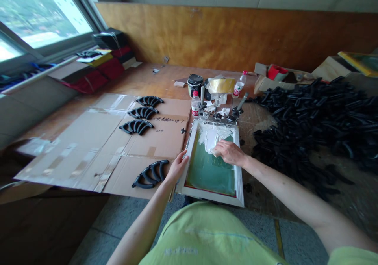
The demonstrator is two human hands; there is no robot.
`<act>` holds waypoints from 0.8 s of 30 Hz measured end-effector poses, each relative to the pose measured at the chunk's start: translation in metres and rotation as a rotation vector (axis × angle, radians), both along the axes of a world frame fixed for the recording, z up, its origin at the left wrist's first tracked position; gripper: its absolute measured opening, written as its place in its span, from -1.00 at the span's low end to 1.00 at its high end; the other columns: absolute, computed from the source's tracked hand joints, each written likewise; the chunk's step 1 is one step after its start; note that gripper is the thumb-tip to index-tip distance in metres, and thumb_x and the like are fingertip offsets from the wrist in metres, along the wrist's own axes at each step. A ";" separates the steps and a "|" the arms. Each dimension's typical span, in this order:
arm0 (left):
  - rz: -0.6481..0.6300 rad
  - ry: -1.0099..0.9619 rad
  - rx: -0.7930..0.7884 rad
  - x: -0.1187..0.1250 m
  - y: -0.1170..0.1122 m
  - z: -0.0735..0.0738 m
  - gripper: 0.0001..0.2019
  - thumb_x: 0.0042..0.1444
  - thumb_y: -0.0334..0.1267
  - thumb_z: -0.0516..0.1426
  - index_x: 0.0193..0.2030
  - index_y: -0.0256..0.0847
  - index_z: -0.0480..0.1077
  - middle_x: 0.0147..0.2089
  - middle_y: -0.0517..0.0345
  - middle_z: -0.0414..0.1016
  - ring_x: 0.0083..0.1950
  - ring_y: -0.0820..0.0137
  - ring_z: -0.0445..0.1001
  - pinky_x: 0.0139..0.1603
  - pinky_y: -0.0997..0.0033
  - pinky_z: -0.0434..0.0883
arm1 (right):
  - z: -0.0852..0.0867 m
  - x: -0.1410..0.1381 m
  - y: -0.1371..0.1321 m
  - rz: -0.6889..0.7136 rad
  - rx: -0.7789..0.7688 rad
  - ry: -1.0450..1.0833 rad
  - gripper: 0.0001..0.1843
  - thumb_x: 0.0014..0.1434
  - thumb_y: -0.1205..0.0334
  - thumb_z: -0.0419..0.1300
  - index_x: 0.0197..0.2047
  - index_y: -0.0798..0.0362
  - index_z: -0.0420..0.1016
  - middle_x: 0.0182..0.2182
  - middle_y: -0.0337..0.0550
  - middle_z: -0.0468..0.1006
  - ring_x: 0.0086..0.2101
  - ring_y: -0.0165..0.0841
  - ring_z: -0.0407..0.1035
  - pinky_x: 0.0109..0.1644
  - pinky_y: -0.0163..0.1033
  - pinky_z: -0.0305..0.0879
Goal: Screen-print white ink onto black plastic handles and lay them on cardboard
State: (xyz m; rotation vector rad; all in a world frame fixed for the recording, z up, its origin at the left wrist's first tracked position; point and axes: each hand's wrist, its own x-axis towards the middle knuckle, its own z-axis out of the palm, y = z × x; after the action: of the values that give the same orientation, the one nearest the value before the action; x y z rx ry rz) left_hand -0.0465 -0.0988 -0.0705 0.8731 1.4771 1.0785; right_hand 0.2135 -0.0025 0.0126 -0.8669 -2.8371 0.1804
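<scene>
A screen-printing frame (239, 178) with a green mesh and white ink at its far end lies on the table in front of me. My left hand (178, 166) grips the frame's left rail, fingers curled on it. My right hand (230, 153) rests on the mesh, closed round a squeegee (215, 151) at the edge of the white ink; the tool is mostly hidden under the fingers. A fan of black curved plastic parts (150, 173) lies on the cardboard just left of my left hand.
Three more fans of black parts (136, 126) lie further back on the flattened cardboard (88, 147). A large heap of loose black parts (313, 115) fills the right. Behind the frame stand a black ink tub (195, 83), bottles (195, 104) and tape. Window at left.
</scene>
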 end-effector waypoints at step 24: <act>0.001 -0.156 0.216 -0.002 0.026 0.140 -0.48 0.08 0.19 0.09 -0.06 -0.20 0.48 -0.22 0.13 0.55 -0.33 0.42 0.47 -0.34 0.50 0.39 | 0.025 0.065 0.093 -0.849 0.027 0.514 -0.67 0.21 0.24 0.10 0.03 0.08 0.44 -0.33 -0.12 0.55 -0.36 -0.33 0.36 -0.19 -0.24 0.26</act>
State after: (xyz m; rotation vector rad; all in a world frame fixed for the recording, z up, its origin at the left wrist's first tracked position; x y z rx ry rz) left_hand -0.0483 -0.0730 0.0696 0.9152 1.2477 1.2950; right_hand 0.2784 0.0902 0.0374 -1.6338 -1.8184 0.2037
